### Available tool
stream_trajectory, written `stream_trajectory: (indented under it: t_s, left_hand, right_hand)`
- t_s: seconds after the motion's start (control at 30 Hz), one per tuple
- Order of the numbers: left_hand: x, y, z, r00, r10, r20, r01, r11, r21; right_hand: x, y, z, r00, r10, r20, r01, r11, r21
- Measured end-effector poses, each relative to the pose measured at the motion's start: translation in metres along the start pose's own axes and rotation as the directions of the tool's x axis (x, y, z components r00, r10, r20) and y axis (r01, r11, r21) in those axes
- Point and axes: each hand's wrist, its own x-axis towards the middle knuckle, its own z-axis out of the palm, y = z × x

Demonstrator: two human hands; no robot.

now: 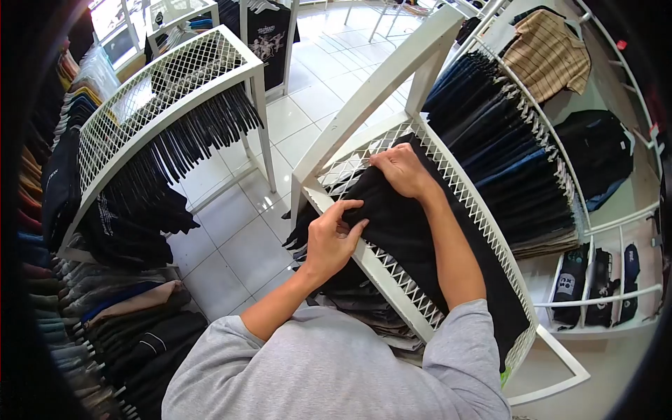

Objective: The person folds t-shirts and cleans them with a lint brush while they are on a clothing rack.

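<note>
A long black garment [402,217], apparently a pair of trousers, lies along the white mesh top of a rack [392,283] in front of me. My left hand [334,236] is at its near left edge, thumb and forefinger curled around the cloth there. Farther up, my right hand [402,171] is closed on the cloth near the far end, knuckles up. My right forearm crosses over the garment and hides part of it. The garment's other end reaches down to the lower right of the rack top.
A tilted white frame [371,98] rises from the rack's far end. At right, many dark trousers [490,140] hang on a curved rail, with shirts [549,50] on the wall. Another mesh-topped rack [168,91] stands left across the tiled floor [241,231]. Clothes hang at lower left.
</note>
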Motion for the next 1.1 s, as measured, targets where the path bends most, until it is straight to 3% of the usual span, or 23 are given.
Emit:
stream_trajectory:
  t_s: [0.13, 0.2, 0.27, 0.33, 0.4, 0.53, 0.67, 0.73, 0.8, 0.87, 0.9, 1.0, 1.1]
  left_hand:
    - [0.000, 0.004, 0.004, 0.998, 0.048, -0.042, -0.048, 0.999, 0.010]
    - [-0.003, 0.008, 0.003, 0.999, 0.036, -0.028, -0.034, 0.998, 0.061]
    - [-0.005, 0.004, 0.008, 0.996, 0.061, -0.061, -0.058, 0.997, 0.055]
    - [-0.007, -0.001, 0.013, 0.992, 0.081, -0.091, -0.077, 0.996, 0.053]
    - [-0.009, -0.005, 0.016, 0.986, 0.116, -0.118, -0.112, 0.993, 0.044]
    - [-0.011, -0.003, 0.015, 0.988, 0.114, -0.107, -0.104, 0.990, 0.093]
    - [-0.010, 0.002, 0.015, 0.990, 0.100, -0.104, -0.087, 0.988, 0.125]
    - [-0.009, 0.011, 0.012, 0.994, 0.061, -0.089, -0.049, 0.990, 0.134]
    - [-0.008, 0.017, 0.009, 0.994, -0.051, -0.092, 0.067, 0.981, 0.182]
    - [-0.006, 0.010, 0.005, 0.994, -0.079, -0.071, 0.091, 0.979, 0.181]
    - [-0.005, 0.008, 0.004, 0.991, -0.112, -0.069, 0.122, 0.978, 0.169]
    - [0.003, 0.019, -0.004, 0.985, -0.172, 0.009, 0.166, 0.960, 0.226]
    - [0.015, 0.033, -0.015, 0.963, -0.256, 0.081, 0.216, 0.919, 0.330]
  right_hand:
    - [-0.003, 0.003, -0.014, 0.990, 0.114, 0.081, -0.118, 0.992, 0.041]
    - [-0.004, 0.008, -0.021, 0.993, 0.045, 0.110, -0.047, 0.999, 0.020]
    - [-0.005, -0.012, -0.036, 0.935, 0.205, 0.290, -0.211, 0.977, -0.013]
    - [-0.004, -0.011, -0.037, 0.925, 0.187, 0.331, -0.204, 0.979, 0.018]
    - [-0.001, 0.007, -0.036, 0.903, 0.031, 0.428, -0.104, 0.983, 0.148]
    - [0.000, 0.014, -0.041, 0.822, 0.044, 0.568, -0.255, 0.920, 0.297]
    - [0.000, 0.014, -0.035, 0.831, 0.058, 0.553, -0.232, 0.940, 0.249]
    - [-0.001, 0.023, -0.033, 0.853, 0.047, 0.520, -0.250, 0.911, 0.327]
    - [0.001, 0.031, -0.036, 0.918, 0.038, 0.396, -0.161, 0.945, 0.283]
    - [0.002, 0.036, -0.041, 0.964, 0.035, 0.264, -0.101, 0.966, 0.240]
    - [0.005, 0.048, -0.037, 0.974, 0.061, 0.219, -0.129, 0.943, 0.306]
    - [0.007, 0.051, -0.040, 0.978, 0.190, 0.081, -0.206, 0.866, 0.456]
    - [0.010, 0.069, -0.023, 0.948, 0.268, -0.170, -0.157, 0.861, 0.483]
